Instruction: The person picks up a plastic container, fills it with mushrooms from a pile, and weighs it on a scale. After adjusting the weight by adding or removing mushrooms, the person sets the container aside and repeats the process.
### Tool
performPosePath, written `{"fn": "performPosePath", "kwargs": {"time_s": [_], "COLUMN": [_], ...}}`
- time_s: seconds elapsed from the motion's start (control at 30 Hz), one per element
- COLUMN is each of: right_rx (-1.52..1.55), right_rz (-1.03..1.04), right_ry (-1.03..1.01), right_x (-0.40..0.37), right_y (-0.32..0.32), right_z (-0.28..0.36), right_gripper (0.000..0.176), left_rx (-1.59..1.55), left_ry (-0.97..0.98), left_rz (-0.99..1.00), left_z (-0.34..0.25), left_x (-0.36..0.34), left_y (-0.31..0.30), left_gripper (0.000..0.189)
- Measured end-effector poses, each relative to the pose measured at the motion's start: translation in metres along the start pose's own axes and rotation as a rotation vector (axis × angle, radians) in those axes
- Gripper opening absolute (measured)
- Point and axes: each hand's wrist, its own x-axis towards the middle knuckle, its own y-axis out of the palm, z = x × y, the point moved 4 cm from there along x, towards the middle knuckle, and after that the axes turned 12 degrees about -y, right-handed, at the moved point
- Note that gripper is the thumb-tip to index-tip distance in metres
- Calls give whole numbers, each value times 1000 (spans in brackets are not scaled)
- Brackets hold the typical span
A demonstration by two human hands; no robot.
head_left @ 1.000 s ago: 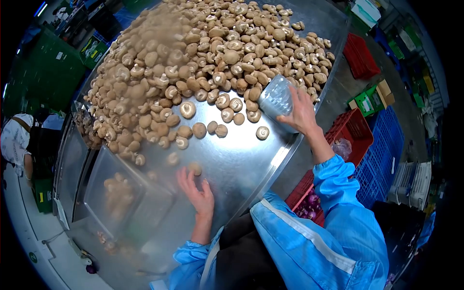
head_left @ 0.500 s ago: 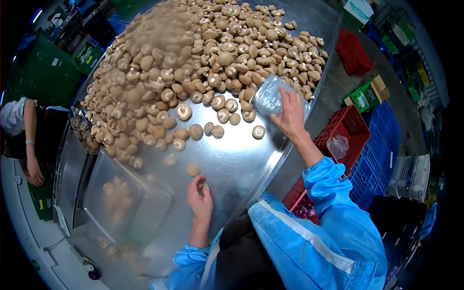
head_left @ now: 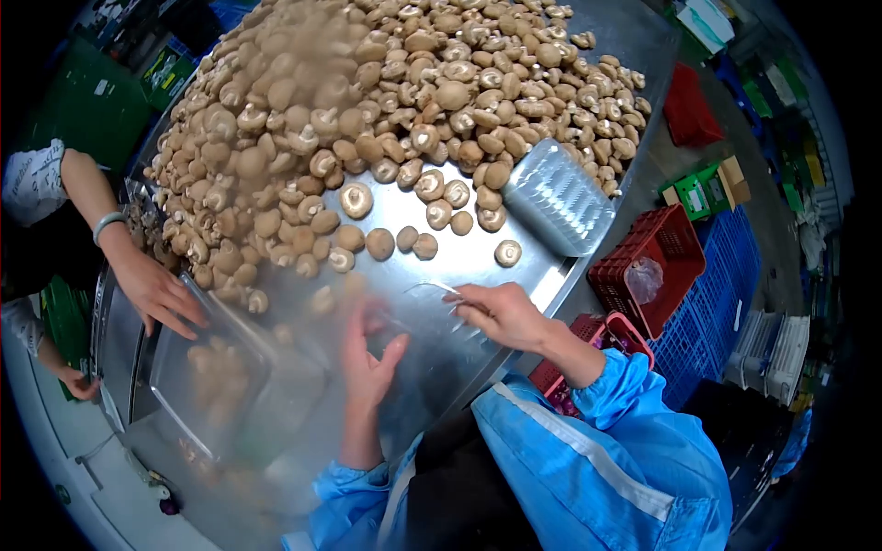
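Two hands sit low on the steel table (head_left: 464,262). Your left hand (head_left: 367,363) is spread and holds nothing; your right hand (head_left: 501,312) pinches what looks like a clear tray (head_left: 432,292).

And the risk for me?

So light a pinch may let the thin tray buckle or slip. Mushrooms (head_left: 367,110) are heaped beyond, and a red crate (head_left: 648,266) stands on the floor to the right.

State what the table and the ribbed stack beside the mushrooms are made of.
Table: metal, likely stainless steel; grey brushed sheen with blurred reflections. Ribbed stack: thin clear plastic trays, apparently; translucent, glossy, with ridged nested edges.
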Motion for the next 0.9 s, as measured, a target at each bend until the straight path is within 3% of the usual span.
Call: {"fn": "performPosePath", "kwargs": {"time_s": [0.03,0.13,0.23,0.3,0.43,0.47,0.53,0.7,0.77,0.9], "right_rx": [32,156,325,488,492,517,565,482,495,630], "right_rz": [108,250,301,381,580,542,465,258,260,178], "right_ry": [54,89,168,267,251,247,236,459,478,550], "right_x": [8,21,22,24,26,26,25,8,2,4], "right_y": [8,21,28,33,49,51,54,48,54,78], "right_z": [2,2,-8,-9,-6,-10,-20,-52,-54,-34], "right_gripper": [28,24,25,25,28,29,32,46,52,46], "left_rx": [-62,-98,-131,-203,-286,-311,-385,-533,-617,-682], "left_ry": [-63,-384,-497,-485,-524,-549,-576,-641,-678,-743], "left_rz": [30,63,84,91,178,225,91,-221,-213,-168], "left_z": [3,57,75,77,77,78,87,115,120,127], "left_x": [0,1,-11,-20,-31,-34,-39,-51,-54,-58], "left_y": [3,-14,-24,-22,-9,-7,-12,-39,-39,-34], "left_gripper": [48,24,11,13,16,17,20,27,26,28]}}
